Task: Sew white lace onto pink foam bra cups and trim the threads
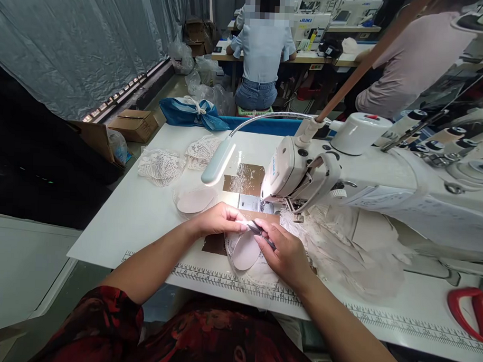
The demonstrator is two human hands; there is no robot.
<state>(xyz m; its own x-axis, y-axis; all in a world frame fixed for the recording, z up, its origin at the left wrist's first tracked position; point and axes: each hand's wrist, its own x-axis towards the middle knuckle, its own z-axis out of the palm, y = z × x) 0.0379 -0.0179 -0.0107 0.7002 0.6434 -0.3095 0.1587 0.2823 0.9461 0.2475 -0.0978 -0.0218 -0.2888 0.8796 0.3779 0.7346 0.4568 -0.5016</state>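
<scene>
Both my hands meet over the white sewing table (137, 214), just in front of the sewing machine head (289, 177). My left hand (218, 220) pinches the top edge of a pale oval fabric cup piece with lace trim (245, 252). My right hand (284, 251) is closed on a small dark metal tool, probably thread snips (259, 230), whose tip touches that same edge. The piece lies flat on the table between my hands.
A stack of similar oval cups (195, 200) lies left of the machine, with lace piles (160, 165) further back. A gooseneck lamp (218, 161) shines down. Sewn lace pieces (358, 248) heap at the right. Red-handled scissors (470, 310) lie far right. Two people sit at tables behind.
</scene>
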